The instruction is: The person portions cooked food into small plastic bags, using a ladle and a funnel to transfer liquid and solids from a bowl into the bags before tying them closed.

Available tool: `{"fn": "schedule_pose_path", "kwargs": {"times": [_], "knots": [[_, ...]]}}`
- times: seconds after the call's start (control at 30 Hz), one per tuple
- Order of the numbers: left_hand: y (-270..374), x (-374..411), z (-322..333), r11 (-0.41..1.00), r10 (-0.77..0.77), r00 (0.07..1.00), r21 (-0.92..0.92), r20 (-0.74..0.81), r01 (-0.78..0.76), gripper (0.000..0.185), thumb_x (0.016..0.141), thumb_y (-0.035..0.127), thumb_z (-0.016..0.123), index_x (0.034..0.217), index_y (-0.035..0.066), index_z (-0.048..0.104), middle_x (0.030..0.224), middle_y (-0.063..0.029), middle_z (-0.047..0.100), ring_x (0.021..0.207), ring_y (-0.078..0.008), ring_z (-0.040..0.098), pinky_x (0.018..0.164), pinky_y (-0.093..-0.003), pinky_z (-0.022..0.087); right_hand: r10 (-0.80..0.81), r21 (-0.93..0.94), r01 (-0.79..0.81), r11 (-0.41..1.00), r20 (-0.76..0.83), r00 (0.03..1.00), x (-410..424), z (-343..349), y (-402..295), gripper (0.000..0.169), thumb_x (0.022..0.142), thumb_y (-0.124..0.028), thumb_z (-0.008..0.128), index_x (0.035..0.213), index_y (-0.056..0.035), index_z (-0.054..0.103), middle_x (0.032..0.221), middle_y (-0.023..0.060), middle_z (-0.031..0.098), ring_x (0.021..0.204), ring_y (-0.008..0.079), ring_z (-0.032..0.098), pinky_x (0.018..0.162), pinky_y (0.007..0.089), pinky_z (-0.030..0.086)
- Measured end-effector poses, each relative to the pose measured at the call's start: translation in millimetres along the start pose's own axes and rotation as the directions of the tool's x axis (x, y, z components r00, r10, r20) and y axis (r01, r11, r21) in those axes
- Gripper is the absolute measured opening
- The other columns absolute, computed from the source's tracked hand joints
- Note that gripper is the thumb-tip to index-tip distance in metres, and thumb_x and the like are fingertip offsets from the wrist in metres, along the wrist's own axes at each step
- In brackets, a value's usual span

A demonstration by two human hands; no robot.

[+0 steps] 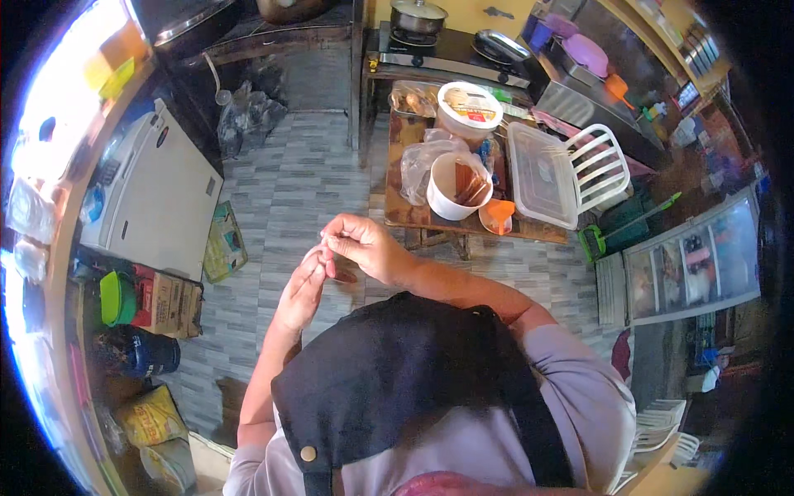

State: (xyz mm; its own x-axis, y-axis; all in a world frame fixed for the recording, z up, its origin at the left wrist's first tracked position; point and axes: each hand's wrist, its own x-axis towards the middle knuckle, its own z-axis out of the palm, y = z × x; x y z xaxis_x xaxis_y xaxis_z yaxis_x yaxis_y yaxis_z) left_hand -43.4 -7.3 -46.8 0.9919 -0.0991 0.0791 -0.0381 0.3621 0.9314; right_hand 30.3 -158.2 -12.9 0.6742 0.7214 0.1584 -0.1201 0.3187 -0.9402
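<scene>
My right hand [367, 249] and my left hand [304, 290] meet in front of my black apron [403, 372], over the floor. The right thumb and forefinger are pinched together at the left fingertips. Whether anything small lies between them is too blurred to tell. A brown shape [345, 277] shows just below the fingers; I cannot tell what it is. On the wooden table [406, 214] ahead stands an open white tub [443, 201] with reddish-brown contents and thin sticks in it. An orange funnel [500, 212] lies beside that tub, on a small round container.
A lidded ice cream tub [469, 111], a plastic bag [428, 161] and a translucent plastic lid [541, 173] are on the table. A white plastic chair [602, 164] stands at its right. Behind is a gas stove [456, 65] with a pot [419, 17]. At left is a chest freezer [161, 192].
</scene>
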Motion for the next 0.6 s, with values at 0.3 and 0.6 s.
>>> {"fn": "schedule_pose_path", "kwargs": {"times": [0.3,0.6], "knots": [[3,0,-10,0.937,0.143,0.988,0.314,0.059,-0.154,0.021,0.091,0.014,0.042,0.077,0.002,0.052,0.092,-0.0067,0.049,0.085,-0.0163,0.048,0.078,-0.0293,0.039,-0.152,-0.299,0.131,0.945,-0.046,0.987,8,15,-32,0.007,0.085,-0.005,0.05,0.08,-0.0005,0.054,0.074,0.0042,0.059,0.068,0.0131,0.059,0.065,0.026,0.046],[-19,38,6,0.88,0.179,0.969,0.413,0.169,-0.235,0.016,0.088,0.009,0.045,0.076,0.003,0.054,0.094,-0.0078,0.051,0.093,-0.0206,0.05,0.09,-0.0337,0.037,-0.102,-0.254,0.04,0.966,-0.235,0.967,-24,-18,-34,0.007,0.086,-0.009,0.055,0.087,-0.0023,0.054,0.09,0.0041,0.058,0.089,0.0126,0.054,0.083,0.0286,0.041]]}}
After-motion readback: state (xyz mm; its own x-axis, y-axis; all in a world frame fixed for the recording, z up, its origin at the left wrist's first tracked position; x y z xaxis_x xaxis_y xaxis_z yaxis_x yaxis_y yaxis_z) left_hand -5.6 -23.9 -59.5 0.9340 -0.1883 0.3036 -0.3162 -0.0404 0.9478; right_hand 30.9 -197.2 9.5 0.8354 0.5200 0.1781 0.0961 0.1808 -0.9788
